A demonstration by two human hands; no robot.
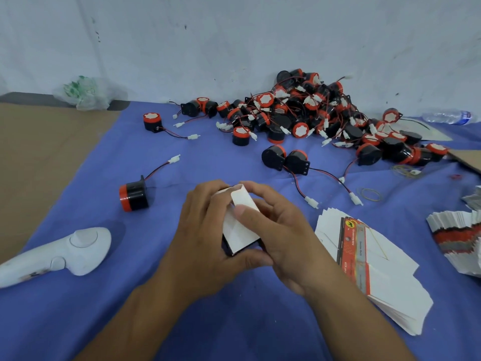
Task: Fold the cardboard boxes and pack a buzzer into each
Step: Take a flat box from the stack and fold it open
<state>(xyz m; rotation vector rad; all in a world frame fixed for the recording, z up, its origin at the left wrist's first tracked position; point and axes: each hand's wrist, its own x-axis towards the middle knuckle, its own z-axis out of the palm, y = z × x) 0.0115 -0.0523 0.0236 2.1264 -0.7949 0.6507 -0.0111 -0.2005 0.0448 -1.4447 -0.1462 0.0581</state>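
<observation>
I see the left hand (200, 230) and right hand (281, 230), fingers curled round a half-folded box (240, 231), mid blue cloth (182, 321). Loose buzzer (134, 195) just left; buzzer pile (312, 110) behind; flat box stack (385, 282) right; white controller (65, 252) near left.

White handheld device (75, 252), crumpled plastic bag (88, 93), water bottle (447, 116), rubber bands (369, 194)
</observation>
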